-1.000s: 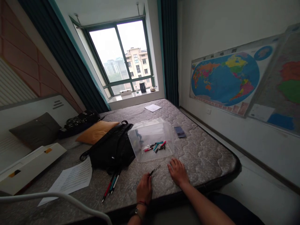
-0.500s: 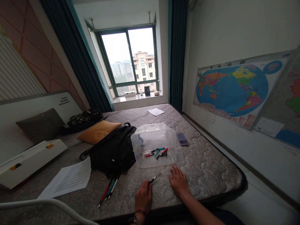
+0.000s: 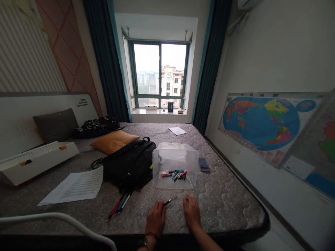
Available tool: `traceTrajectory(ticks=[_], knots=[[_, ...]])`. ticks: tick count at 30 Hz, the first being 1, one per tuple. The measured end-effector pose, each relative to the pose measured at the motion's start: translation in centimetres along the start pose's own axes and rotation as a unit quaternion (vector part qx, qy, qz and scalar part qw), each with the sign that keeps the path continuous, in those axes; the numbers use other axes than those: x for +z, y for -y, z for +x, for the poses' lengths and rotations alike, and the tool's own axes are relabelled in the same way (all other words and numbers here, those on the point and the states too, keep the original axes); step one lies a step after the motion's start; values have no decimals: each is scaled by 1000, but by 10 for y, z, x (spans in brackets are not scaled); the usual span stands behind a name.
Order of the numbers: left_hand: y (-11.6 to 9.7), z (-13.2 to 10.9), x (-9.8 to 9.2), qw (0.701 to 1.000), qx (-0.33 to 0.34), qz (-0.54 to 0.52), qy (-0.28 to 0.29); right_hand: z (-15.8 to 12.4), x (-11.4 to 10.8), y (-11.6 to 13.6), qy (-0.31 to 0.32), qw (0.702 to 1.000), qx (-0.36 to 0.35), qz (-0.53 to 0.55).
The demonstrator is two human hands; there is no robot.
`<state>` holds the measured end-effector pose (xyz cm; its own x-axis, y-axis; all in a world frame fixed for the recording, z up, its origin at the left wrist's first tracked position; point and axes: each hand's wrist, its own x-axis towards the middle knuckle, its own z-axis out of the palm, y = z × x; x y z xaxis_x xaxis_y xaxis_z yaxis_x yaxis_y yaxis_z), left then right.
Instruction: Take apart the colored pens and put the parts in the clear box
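My left hand (image 3: 156,219) rests near the mattress's front edge, shut on a slim dark pen (image 3: 170,200) whose tip points away from me toward the box. My right hand (image 3: 192,212) lies flat on the quilted mattress (image 3: 222,205) just beside it, holding nothing. Ahead stands a clear plastic box (image 3: 175,161) with several coloured pens (image 3: 175,175) lying inside. Left of my hands, several loose pens (image 3: 119,204) lie on the mattress, their lower ends pointing toward me.
A black backpack (image 3: 128,164) touches the box's left side. A printed sheet (image 3: 74,186) and orange cushion (image 3: 113,141) lie farther left. A blurred dark item (image 3: 203,165) sits right of the box. A curved white bar (image 3: 52,218) crosses the near left foreground.
The view has turned and levelled, so the room sits straighter. My right hand has shifted slightly closer to my left hand. The pen stays in my left hand.
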<state>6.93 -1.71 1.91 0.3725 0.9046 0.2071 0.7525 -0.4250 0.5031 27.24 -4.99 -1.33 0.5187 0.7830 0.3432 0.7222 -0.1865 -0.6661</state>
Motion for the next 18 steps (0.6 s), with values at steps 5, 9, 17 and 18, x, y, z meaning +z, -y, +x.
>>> traceTrajectory(ticks=[5,9,17,18], knots=[[2,1,2,1000,8,12,-3,9,3,24,108,982,72,136],[5,0,5,999,41,10,11,20,10,29,322,902,183,220],[1,-2,-1,997,68,23,-1,25,15,24,407,859,196,243],[1,-2,-1,997,71,23,-1,25,15,24,413,857,193,240]])
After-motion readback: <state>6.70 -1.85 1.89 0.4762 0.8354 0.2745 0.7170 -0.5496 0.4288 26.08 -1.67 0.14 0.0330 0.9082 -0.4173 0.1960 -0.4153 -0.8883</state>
